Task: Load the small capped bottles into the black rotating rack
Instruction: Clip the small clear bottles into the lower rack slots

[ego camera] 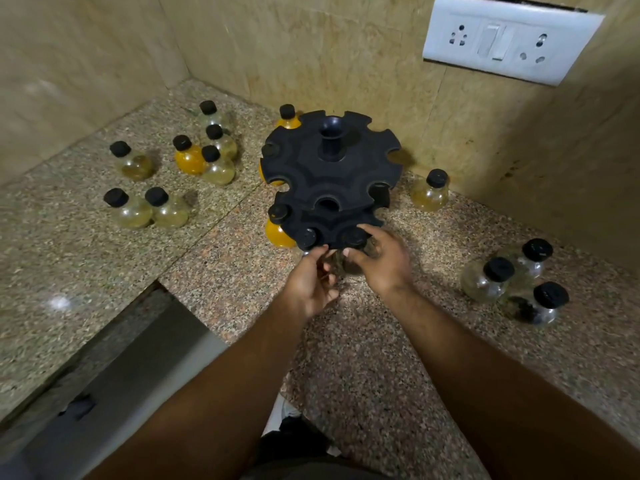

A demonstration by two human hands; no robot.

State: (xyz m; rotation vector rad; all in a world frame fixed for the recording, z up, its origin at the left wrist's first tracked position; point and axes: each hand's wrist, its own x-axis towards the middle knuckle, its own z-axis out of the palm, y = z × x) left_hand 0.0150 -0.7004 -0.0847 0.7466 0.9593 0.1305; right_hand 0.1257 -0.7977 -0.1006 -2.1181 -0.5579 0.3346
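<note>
The black two-tier rotating rack (311,174) stands in the middle of the granite counter (225,244). Its lower tier carries a yellow-filled bottle (277,230) and two more black caps at the front, one on the left (307,237) and one on the right (354,237). My right hand (381,261) grips the glass bottle with dark contents (337,266) that hangs under the front right cap. My left hand (310,282) holds the same bottle from the left with curled fingers. The upper tier's front slots are bare; a yellow bottle (289,117) shows behind it.
Several capped bottles (188,155) stand loose at the back left, a pair (149,209) nearer the front. One bottle (431,192) sits right of the rack and three more (519,282) at the far right. Tiled walls enclose the corner; a socket panel (502,39) hangs above.
</note>
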